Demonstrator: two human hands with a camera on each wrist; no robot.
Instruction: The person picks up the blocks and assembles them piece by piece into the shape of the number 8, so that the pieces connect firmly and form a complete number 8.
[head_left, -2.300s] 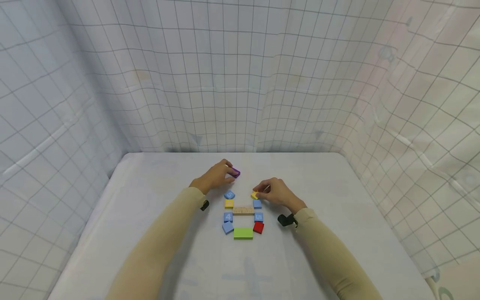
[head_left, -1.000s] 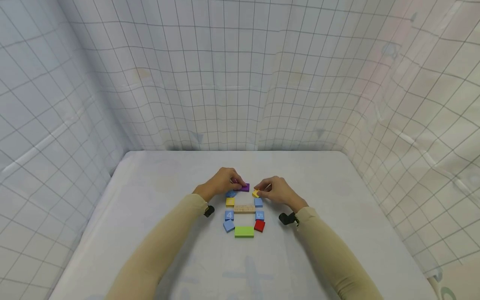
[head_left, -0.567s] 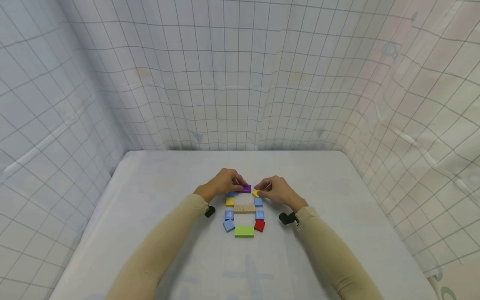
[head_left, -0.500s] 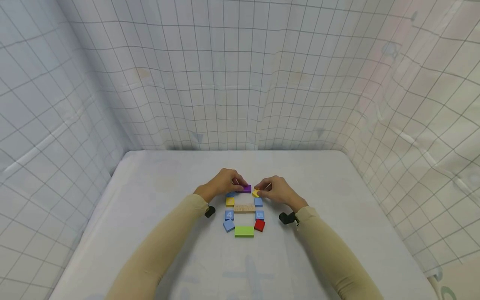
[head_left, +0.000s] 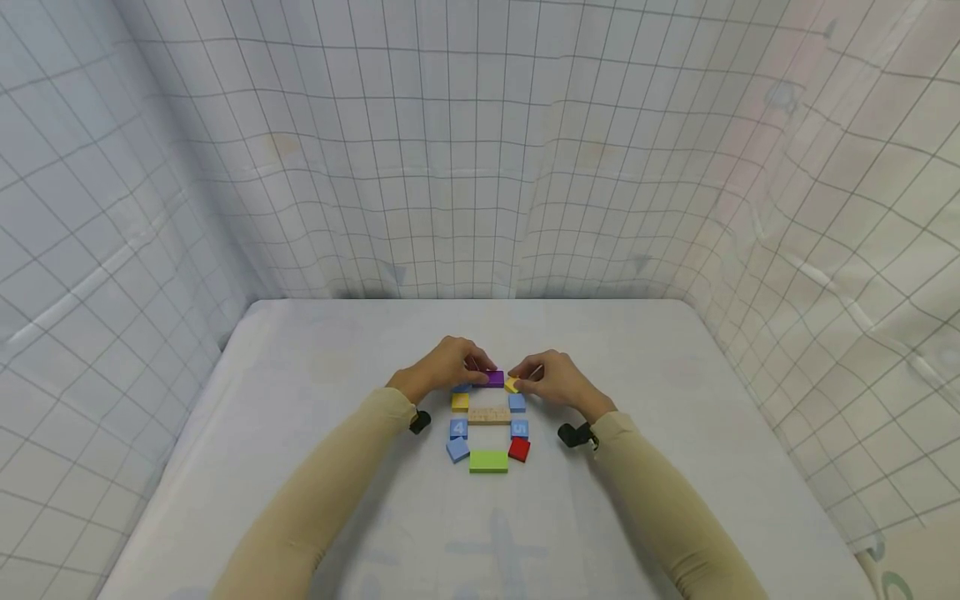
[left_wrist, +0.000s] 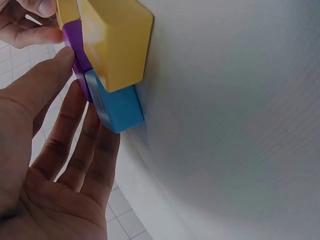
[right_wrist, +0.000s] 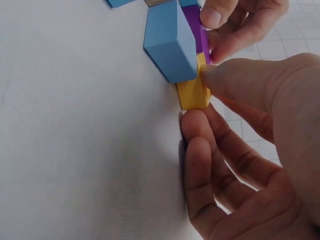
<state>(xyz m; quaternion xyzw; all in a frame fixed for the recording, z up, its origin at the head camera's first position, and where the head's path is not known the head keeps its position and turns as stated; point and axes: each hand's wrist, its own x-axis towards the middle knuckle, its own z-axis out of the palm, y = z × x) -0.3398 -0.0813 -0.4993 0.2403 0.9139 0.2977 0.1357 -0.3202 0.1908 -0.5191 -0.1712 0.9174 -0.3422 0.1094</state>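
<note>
At the far end of a ring of toy blocks, my left hand (head_left: 448,363) pinches a long purple block (head_left: 492,380) between thumb and fingers. My right hand (head_left: 558,380) pinches a small yellow block (head_left: 512,386) just right of the purple one. Under my left fingers, a blue block (left_wrist: 120,107) is mostly covered in the head view. A second yellow block (head_left: 460,402) lies just nearer. On the right side, a plain blue block (head_left: 517,403) sits below the pinched yellow one. A bare wooden block (head_left: 489,416) spans the middle.
Nearer to me lie blue blocks marked 4 (head_left: 458,429) and 5 (head_left: 519,429), a tilted light blue block (head_left: 457,451), a red block (head_left: 519,449) and a long green block (head_left: 489,462). A white cloth covers the table (head_left: 360,517); checked curtains (head_left: 480,150) surround it.
My left hand has brought the purple block nearer and to the right, up to the ring's far end. Lately it shifts only slightly right. My right hand stays on the yellow block.
</note>
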